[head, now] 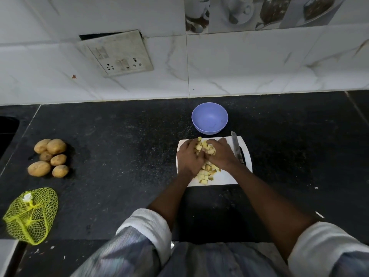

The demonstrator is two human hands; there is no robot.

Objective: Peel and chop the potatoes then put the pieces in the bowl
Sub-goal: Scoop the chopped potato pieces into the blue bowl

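Black counter: left hand and right hand cup potato pieces, fingers curled, partly hiding them

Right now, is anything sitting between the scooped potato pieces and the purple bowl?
Nothing visible does. Both hands cup the potato pieces at the far end of the cutting board, and the empty bowl stands just beyond it. The knife lies off to the right.
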